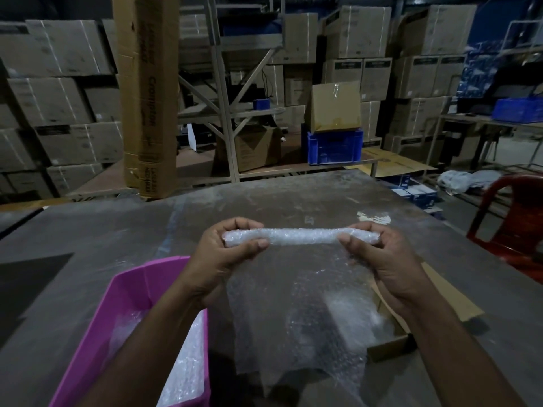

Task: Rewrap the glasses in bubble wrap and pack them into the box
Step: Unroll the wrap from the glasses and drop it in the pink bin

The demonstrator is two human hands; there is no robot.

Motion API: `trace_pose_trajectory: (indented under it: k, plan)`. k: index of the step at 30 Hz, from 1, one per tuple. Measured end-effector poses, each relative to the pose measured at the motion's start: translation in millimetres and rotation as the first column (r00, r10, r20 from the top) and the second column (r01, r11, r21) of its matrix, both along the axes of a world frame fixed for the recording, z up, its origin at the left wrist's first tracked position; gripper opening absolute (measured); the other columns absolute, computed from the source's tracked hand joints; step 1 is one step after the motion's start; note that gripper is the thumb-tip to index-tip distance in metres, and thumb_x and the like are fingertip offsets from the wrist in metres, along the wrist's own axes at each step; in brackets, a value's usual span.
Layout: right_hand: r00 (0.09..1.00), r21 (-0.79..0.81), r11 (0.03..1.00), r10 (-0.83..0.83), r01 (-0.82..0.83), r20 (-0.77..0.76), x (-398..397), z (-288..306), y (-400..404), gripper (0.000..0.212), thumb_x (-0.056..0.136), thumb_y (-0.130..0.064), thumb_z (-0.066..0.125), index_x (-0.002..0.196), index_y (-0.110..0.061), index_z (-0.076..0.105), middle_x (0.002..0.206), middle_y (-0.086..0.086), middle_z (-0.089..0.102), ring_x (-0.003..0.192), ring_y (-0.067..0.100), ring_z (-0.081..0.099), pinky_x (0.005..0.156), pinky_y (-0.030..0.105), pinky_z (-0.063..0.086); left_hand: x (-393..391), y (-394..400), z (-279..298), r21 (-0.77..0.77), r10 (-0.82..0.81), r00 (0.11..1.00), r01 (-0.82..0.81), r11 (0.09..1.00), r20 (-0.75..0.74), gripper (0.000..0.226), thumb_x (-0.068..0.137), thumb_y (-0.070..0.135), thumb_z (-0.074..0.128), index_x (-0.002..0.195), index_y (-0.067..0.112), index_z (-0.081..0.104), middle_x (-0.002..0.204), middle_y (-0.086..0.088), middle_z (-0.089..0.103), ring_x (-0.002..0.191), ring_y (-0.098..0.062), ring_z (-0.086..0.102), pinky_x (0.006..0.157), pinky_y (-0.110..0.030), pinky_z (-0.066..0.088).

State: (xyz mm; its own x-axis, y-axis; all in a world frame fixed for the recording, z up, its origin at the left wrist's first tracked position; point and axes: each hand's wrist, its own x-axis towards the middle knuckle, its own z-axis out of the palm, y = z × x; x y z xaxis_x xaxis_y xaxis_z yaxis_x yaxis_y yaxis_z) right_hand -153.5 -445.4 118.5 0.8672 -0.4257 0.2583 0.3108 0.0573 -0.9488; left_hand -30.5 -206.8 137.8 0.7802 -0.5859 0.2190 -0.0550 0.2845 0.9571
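Observation:
A rolled tube of bubble wrap [302, 235] is held level above the grey table [117, 230]. My left hand [226, 254] grips its left end and my right hand [379, 259] grips its right end. The loose rest of the sheet [293, 312] hangs down from the roll toward me. Whatever is inside the roll is hidden. An open cardboard box [390, 345] lies under the sheet at the lower right, partly covered. A pink tub [129, 292] at the lower left holds more bubble-wrapped bundles [185, 362].
A tall cardboard carton [147, 95] stands at the table's far left edge. A red plastic chair [511, 224] sits to the right. Stacked cartons, a metal rack and a blue crate [333, 146] fill the background.

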Motion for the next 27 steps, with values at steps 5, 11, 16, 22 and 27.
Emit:
trace_pose_trajectory:
  k: [5, 11, 16, 22, 27]
  plan:
    - [0.999, -0.06, 0.997, 0.044, -0.044, 0.013, 0.1, 4.1, 4.1, 0.018, 0.086, -0.021, 0.069, 0.094, -0.008, 0.061, 0.082, 0.013, 0.068, 0.072, 0.019, 0.061, 0.063, 0.03, 0.053, -3.4, 0.8, 1.3, 0.076, -0.064, 0.992, 0.056, 0.995, 0.105, 0.03, 0.086, 0.015, 0.069, 0.116, 0.012, 0.074, 0.108, -0.01, 0.074, 0.092, -0.015, 0.067, 0.084, -0.029, 0.057]
    - [1.0, -0.083, 0.996, -0.012, 0.013, 0.022, -0.6, 6.2, 7.3, 0.023, 0.089, -0.023, 0.069, 0.11, -0.014, 0.069, 0.078, 0.004, 0.069, 0.069, 0.017, 0.06, 0.062, 0.027, 0.054, -5.4, 1.6, 4.1, 0.133, -0.03, 0.977, 0.001, 0.991, 0.212, 0.024, 0.092, 0.017, 0.061, 0.107, 0.001, 0.07, 0.089, -0.013, 0.071, 0.08, -0.021, 0.066, 0.071, -0.03, 0.058]
    - [0.999, -0.081, 0.996, 0.033, -0.031, 0.024, -0.4, 6.5, 8.7, 0.025, 0.087, -0.025, 0.064, 0.11, -0.025, 0.074, 0.09, 0.005, 0.071, 0.076, 0.017, 0.061, 0.067, 0.031, 0.055, -6.7, 5.3, 6.4, 0.12, -0.021, 0.973, -0.007, 0.993, 0.23, 0.037, 0.089, 0.019, 0.062, 0.124, 0.008, 0.069, 0.117, -0.009, 0.074, 0.102, -0.022, 0.068, 0.085, -0.028, 0.056]
    - [0.998, -0.094, 0.994, 0.058, -0.058, 0.002, -3.1, 4.2, 5.1, 0.029, 0.095, -0.004, 0.057, 0.099, -0.022, 0.078, 0.1, 0.007, 0.075, 0.083, 0.017, 0.064, 0.069, 0.026, 0.056, -3.6, 13.2, 7.4, 0.113, -0.108, 0.991, 0.099, 0.989, 0.076, 0.031, 0.084, 0.017, 0.071, 0.115, 0.015, 0.076, 0.121, -0.017, 0.072, 0.112, -0.028, 0.067, 0.1, -0.037, 0.052]
    - [0.996, -0.093, 0.992, 0.089, -0.089, 0.001, -5.4, 3.9, 7.3, 0.021, 0.08, -0.027, 0.076, 0.099, -0.02, 0.078, 0.111, 0.011, 0.072, 0.097, 0.023, 0.064, 0.088, 0.041, 0.053, -4.5, 6.3, 5.2, 0.026, -0.032, 0.998, 0.031, 0.999, 0.046, 0.026, 0.079, 0.014, 0.079, 0.105, 0.014, 0.078, 0.111, -0.018, 0.074, 0.097, -0.025, 0.068, 0.087, -0.028, 0.058]
